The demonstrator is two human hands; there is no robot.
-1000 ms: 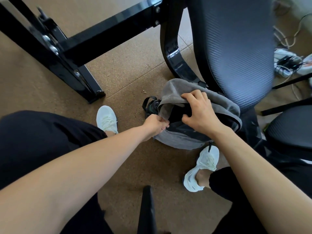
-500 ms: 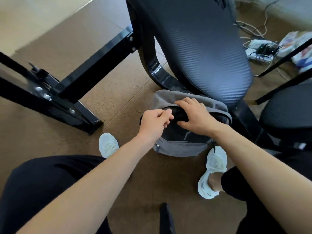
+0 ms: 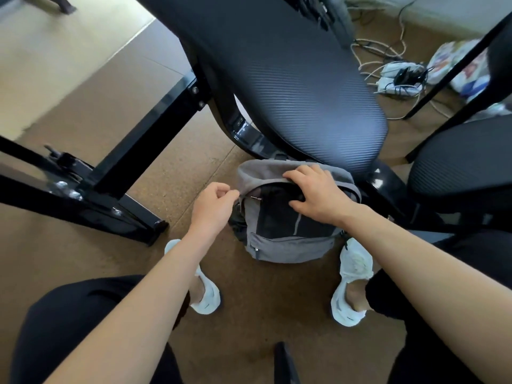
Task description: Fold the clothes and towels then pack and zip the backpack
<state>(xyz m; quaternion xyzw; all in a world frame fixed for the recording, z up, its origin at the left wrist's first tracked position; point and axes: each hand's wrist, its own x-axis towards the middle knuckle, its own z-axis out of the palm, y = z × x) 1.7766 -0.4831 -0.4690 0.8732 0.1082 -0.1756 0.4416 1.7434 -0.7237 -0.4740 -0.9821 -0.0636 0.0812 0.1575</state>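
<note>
A grey and black backpack (image 3: 288,239) stands on the brown floor between my feet, leaning toward the chair behind it. Its grey top flap lies over the dark opening. My right hand (image 3: 318,194) presses on the top of the backpack, fingers over the flap and thumb on the black front panel. My left hand (image 3: 214,203) is at the backpack's upper left corner, fingers pinched on the zipper pull (image 3: 253,197). What lies inside the backpack is hidden.
A black mesh chair (image 3: 291,79) looms right behind the backpack. Black table legs (image 3: 133,162) stand to the left. A second chair (image 3: 465,162) is at the right. Cables and a power strip (image 3: 399,79) lie at the far right. My white shoes (image 3: 353,281) flank the bag.
The camera view has tilted upward. My left hand moved from the flap's lower edge up to the zipper at the upper left corner. My right hand pressed the flap down flatter over the opening.
</note>
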